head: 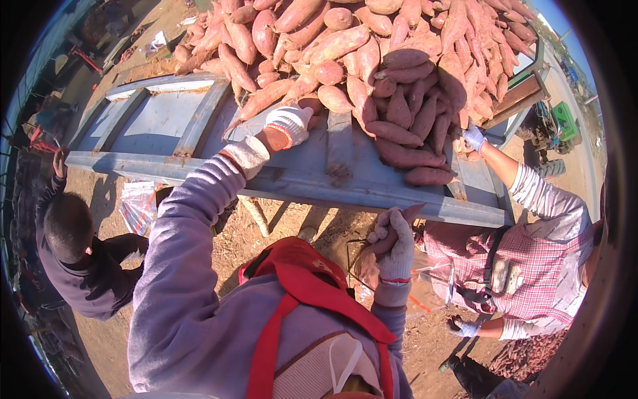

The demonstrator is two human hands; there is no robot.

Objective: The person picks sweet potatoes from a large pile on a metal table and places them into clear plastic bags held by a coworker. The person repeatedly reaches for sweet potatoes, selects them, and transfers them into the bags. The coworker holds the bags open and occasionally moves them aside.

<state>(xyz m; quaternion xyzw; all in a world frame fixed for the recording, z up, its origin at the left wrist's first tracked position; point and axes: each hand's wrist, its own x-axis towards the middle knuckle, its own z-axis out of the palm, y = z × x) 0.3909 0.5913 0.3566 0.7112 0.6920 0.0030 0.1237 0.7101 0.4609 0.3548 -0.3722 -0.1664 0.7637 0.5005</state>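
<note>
My left hand (pixel 290 124), in a white knit glove, reaches over the metal side panel (pixel 279 179) to the lower edge of a heap of sweet potatoes (pixel 344 42). It touches or nearly touches a shaded sweet potato (pixel 311 102); its fingertips are hidden, so its hold is unclear. My right hand (pixel 397 247), gloved too, is raised in front of my body on the near side of the panel. Its fingers are closed around a sweet potato (pixel 387 243), whose tapered end points up and to the right.
At right, a co-worker's gloved hand (pixel 473 137) touches the heap's edge. Clear plastic bags (pixel 137 205) hang below the panel at left. Another person (pixel 79 259) stands far left. More sweet potatoes (pixel 528 356) lie on the ground at lower right. Wooden slats (pixel 340 144) cross the panel.
</note>
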